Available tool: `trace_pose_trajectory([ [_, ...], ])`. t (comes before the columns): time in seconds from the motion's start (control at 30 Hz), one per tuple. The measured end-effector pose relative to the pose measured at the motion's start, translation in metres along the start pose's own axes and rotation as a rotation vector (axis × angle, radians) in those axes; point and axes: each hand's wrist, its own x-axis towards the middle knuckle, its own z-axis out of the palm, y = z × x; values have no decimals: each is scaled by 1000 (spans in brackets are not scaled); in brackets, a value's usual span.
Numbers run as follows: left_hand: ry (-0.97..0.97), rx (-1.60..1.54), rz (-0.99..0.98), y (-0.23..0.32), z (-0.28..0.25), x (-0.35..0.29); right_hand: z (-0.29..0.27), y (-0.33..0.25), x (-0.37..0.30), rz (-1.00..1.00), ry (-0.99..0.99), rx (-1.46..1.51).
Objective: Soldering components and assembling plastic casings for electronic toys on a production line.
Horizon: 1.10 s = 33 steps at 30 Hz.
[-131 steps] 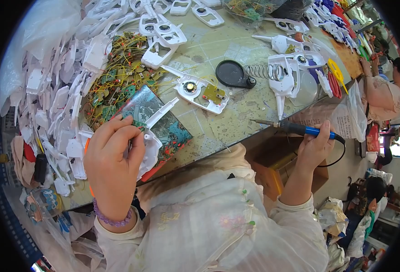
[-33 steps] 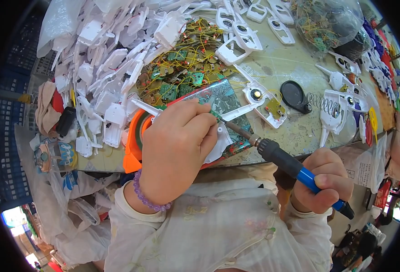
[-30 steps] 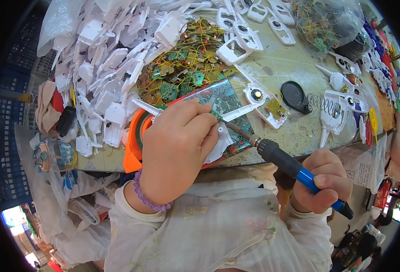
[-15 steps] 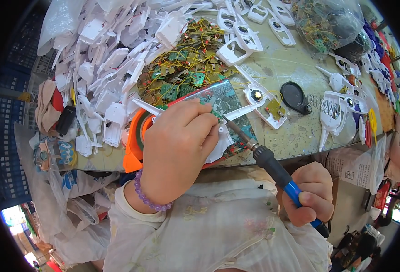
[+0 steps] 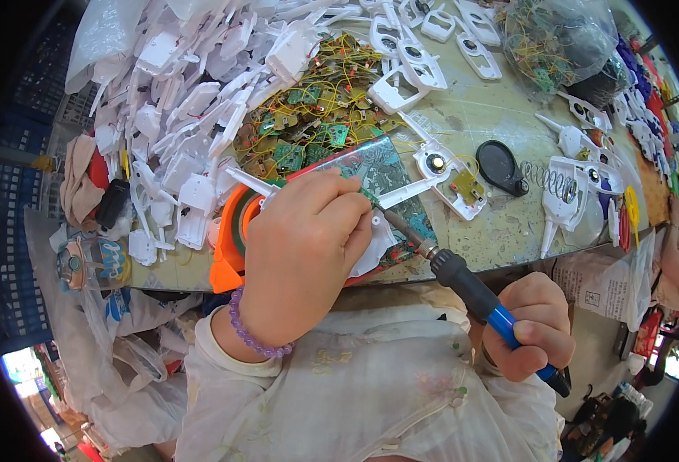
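Note:
My right hand [image 5: 532, 327] is wrapped round the blue handle of a soldering iron [image 5: 463, 281], which slants up to the left. Its metal tip meets a small green circuit board [image 5: 370, 198] beside my left fingertips. My left hand [image 5: 305, 227], with a purple bead bracelet at the wrist, is closed in a pinch at that board; what lies between its fingers is hidden. Under this hand a white plastic casing [image 5: 372, 252] shows in part. It rests over a dark patterned flat pad [image 5: 409, 212] with a red edge.
White plastic casings [image 5: 193, 100] are heaped at the left, next to a pile of circuit boards with yellow wires [image 5: 309, 115]. An orange tape dispenser [image 5: 228, 246] stands beside my left hand. Right of the pad lie an open casing [image 5: 451, 181], a black round part [image 5: 500, 165] and a spring [image 5: 547, 179].
The iron's tip has shifted slightly down and left, close to my left fingertips. My right hand has moved a little to the right. My left hand stays nearly still.

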Motion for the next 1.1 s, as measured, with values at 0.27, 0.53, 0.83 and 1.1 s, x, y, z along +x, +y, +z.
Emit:
trace_pose_trajectory([
  [0.27,-11,3,0,-1,-1,0,0,1,8,34,-11,11],
  [0.53,-14,-2,8,0,-1,1,-3,-4,17,182,0,31],
  [0.83,-90,-10,-73,5,-7,3,-1,-3,25,355,143,-54],
  [1.1,-29,-32,-26,4,-4,1,-66,5,-3,305,431,-345],
])
